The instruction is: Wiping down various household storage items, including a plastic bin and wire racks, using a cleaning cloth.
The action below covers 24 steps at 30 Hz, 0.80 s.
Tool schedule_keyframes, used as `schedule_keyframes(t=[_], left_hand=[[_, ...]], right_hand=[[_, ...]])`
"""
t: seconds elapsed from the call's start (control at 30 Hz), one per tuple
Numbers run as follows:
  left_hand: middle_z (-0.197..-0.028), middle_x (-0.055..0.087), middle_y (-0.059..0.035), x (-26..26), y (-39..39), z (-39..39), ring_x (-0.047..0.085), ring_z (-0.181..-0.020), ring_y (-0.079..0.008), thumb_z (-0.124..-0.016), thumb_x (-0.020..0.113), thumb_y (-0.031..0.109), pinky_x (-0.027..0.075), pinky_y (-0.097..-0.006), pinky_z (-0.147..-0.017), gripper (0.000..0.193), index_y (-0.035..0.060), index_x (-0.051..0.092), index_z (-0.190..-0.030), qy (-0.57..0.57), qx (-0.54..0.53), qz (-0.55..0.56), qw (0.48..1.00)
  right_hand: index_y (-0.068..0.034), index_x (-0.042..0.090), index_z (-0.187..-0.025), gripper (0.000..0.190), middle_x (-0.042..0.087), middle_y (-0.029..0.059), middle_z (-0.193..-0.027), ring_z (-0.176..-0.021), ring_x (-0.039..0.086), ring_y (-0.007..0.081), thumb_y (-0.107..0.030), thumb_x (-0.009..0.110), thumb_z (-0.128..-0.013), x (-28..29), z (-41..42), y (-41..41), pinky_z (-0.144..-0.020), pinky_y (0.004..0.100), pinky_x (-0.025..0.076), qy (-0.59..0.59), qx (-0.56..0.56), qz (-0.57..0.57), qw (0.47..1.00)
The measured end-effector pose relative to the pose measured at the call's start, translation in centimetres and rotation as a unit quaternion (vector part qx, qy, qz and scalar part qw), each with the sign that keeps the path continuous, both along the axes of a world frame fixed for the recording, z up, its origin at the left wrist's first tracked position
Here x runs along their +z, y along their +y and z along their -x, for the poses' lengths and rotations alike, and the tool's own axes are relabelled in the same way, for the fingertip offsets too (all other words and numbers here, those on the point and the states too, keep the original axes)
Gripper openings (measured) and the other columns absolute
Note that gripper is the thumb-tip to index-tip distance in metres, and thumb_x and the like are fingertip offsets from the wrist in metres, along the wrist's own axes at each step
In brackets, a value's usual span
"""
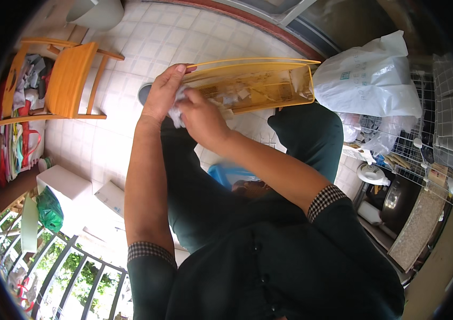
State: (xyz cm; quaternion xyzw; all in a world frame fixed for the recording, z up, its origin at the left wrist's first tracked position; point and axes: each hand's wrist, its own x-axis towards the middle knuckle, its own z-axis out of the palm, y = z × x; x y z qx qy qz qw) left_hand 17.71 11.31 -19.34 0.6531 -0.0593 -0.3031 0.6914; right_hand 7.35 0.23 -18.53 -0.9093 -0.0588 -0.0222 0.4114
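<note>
A long yellow plastic basket (pixel 258 86) is held tilted across my knees, its inside stained and scattered with pale scraps. My left hand (pixel 166 88) grips its left end, thumb over the rim. At that same end, my right hand (pixel 204 116) has a crumpled white cloth or tissue (pixel 177 118) bunched in its fingers. Motion blurs the cloth and those fingertips. Between my legs on the floor is a blue container (pixel 219 174) with something brown in it, partly hidden by my right forearm.
A wooden chair (pixel 70 80) stands at the left, near white boxes (pixel 64 182) and a green plastic bag (pixel 50 210). To the right, a white plastic bag (pixel 366 80) bearing writing rests on a wire rack (pixel 410 140). A grey bin (pixel 96 15) stands at the far left.
</note>
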Motion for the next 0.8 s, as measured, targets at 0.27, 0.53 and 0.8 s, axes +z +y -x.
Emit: schedule_keyframes(t=[0.27,0.53,0.8], left_hand=[[-0.108,0.064,-0.0074,-0.5,0.4,0.2,0.054,-0.103,-0.0151,-0.098,0.049,0.035,0.04,-0.0289,-0.096,0.04,0.003,0.064,-0.116,0.036,0.038,-0.027,0.998],[-0.109,0.063,-0.0086,0.7,-1.9,0.8,0.057,-0.101,-0.015,-0.099,0.047,0.031,0.045,-0.0271,-0.091,0.039,0.0002,0.06,-0.119,0.01,0.041,0.027,0.999],[-0.122,0.059,-0.0135,0.7,-2.0,0.8,0.052,-0.115,-0.0201,-0.1,0.045,0.032,0.039,-0.0316,-0.102,0.043,-0.0009,0.056,-0.125,-0.007,0.031,-0.005,0.999]], right_hand=[[0.001,0.065,-0.091,0.021,0.059,0.0118,-0.107,-0.106,0.053,0.0284,-0.001,0.059,-0.071,0.6,2.9,-1.2,-0.092,0.0374,0.045,-0.131,0.169,0.059,0.975],[-0.002,0.057,-0.103,0.025,0.052,0.0173,-0.112,-0.103,0.054,0.0366,-0.001,0.059,-0.079,-1.8,-3.8,-2.5,-0.089,0.0416,0.047,-0.081,-0.165,-0.205,0.961],[0.0,0.062,-0.089,0.013,0.057,0.0137,-0.104,-0.103,0.055,0.0339,0.0,0.059,-0.076,-1.5,-0.6,-2.5,-0.085,0.0417,0.048,-0.115,-0.019,-0.144,0.983]])
